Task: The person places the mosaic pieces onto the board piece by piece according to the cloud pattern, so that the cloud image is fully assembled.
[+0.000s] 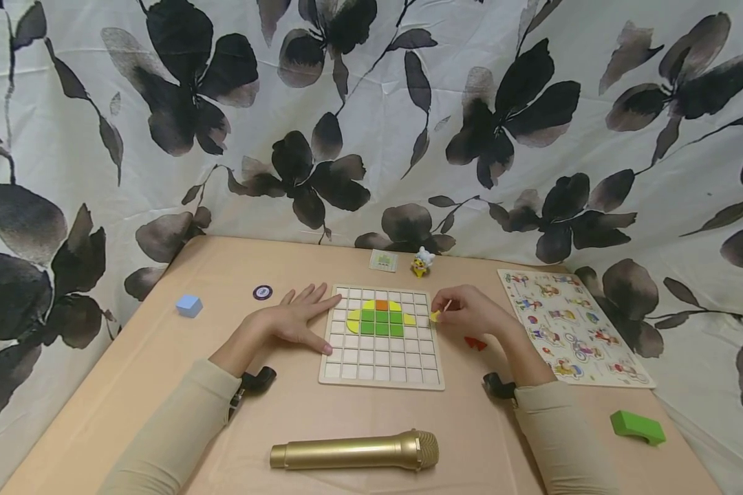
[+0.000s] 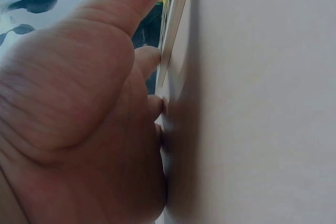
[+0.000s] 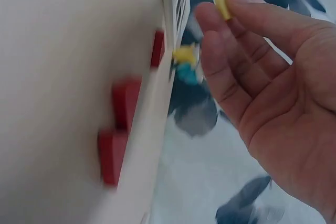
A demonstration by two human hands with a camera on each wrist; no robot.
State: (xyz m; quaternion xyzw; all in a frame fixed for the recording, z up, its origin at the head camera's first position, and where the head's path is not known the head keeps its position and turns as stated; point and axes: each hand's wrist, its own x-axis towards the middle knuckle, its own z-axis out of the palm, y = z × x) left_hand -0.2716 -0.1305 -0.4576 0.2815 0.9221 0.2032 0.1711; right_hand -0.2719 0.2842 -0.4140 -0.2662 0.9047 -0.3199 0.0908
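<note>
Nearest on the tan desk [image 1: 161,357] lies a gold metal microphone [image 1: 354,452], with a green plastic block [image 1: 637,426] off to the right. Beyond them sits the white wooden grid board [image 1: 380,337], partly filled with green, yellow and orange tiles that form a rounded figure in its far rows. The left hand [image 1: 297,317] lies flat with its fingers straight, resting against the board's left edge and apparently steadying it. The right hand [image 1: 470,313], just right of the board, pinches a small yellow tile piece [image 1: 435,316] at its fingertips; small red pieces [image 1: 475,342] lie on the desk near that wrist. The step in hand looks like placing this yellow piece. The next move would call for carrying it left over the board and setting it squarely into an empty cell beside the figure's right edge, at the matching angle.
</note>
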